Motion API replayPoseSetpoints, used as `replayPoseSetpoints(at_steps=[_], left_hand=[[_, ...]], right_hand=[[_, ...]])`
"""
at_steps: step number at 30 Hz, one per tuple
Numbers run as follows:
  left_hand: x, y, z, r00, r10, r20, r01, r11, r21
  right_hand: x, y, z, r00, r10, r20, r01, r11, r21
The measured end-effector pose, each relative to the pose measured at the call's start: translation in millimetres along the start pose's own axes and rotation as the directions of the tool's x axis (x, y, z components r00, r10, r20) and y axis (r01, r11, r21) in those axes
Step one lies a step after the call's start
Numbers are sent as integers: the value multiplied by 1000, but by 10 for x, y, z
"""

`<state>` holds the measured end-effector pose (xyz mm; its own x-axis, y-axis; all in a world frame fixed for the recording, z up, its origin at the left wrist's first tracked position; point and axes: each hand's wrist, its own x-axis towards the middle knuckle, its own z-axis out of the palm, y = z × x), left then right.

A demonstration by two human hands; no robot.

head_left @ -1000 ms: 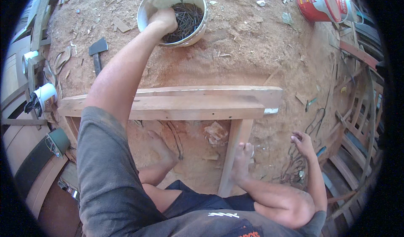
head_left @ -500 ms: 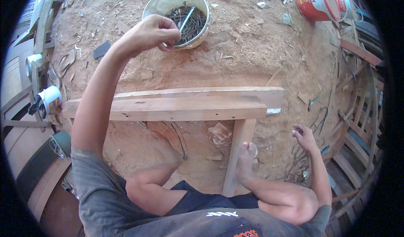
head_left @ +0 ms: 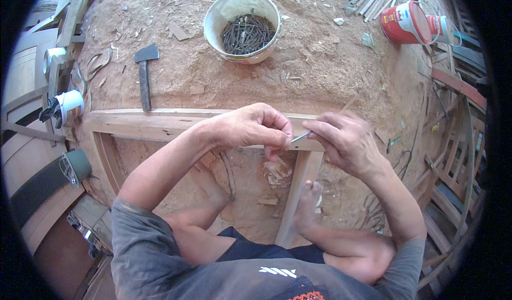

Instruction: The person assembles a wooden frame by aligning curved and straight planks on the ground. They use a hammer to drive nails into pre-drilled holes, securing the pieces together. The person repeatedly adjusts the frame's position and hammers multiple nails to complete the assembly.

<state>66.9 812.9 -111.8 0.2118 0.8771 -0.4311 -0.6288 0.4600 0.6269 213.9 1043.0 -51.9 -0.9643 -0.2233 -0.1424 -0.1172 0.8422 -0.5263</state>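
Where both hands meet above pale wooden frame rail (head_left: 160, 123), one thin grey steel nail (head_left: 301, 136) lies level between them, only short shaft showing. One white plastic bucket (head_left: 218, 20) of dark nails sits on sawdust ground beyond rail. One dark-headed hatchet (head_left: 144, 79) lies left of bucket, handle end touching rail. One red plastic tub (head_left: 404, 23) at far right. Left hand (head_left: 250, 127) curled nearly closed, fingertips pinching nail's near end. Right hand (head_left: 344, 140) half-curled, thumb and forefinger gripping other end.

One bucket (head_left: 242, 25), one hatchet (head_left: 144, 71), two hands, many nails (head_left: 246, 33)
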Motion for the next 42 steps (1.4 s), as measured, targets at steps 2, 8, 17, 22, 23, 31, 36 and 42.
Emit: replayPoseSetpoints(at_steps=[2, 8, 17, 22, 23, 31, 36, 42], left_hand=[[-9, 98, -96, 1000, -13, -4, 13, 993, 117], [374, 616, -1467, 459, 485, -745, 363, 663, 655], [1112, 356, -2328, 283, 279, -918, 679, 617, 397], [876, 431, -2272, 251, 372, -894, 550, 705, 448], [784, 453, -2225, 320, 393, -862, 393, 772, 499], [147, 505, -1219, 602, 482, -637, -571, 817, 78], [244, 214, -424, 619, 500, -605, -666, 743, -67], [427, -102, 324, 751, 449, -485, -567, 814, -124]], right_hand=[[-120, 59, 33, 999, 41, 29, -43, 996, 73], [-643, 408, 119, 908, 417, -27, -379, 850, 366], [-1001, 529, 126, 862, 506, 9, -468, 789, 398], [-1009, 608, 218, 817, 577, -2, -496, 703, 510], [-981, 626, 221, 825, 565, -31, -477, 724, 499], [-461, 533, 131, 780, 623, 55, -450, 497, 742], [-144, 362, 256, 849, 528, 16, -303, 461, 834], [-62, 188, 383, 864, 503, 8, -218, 360, 907]])
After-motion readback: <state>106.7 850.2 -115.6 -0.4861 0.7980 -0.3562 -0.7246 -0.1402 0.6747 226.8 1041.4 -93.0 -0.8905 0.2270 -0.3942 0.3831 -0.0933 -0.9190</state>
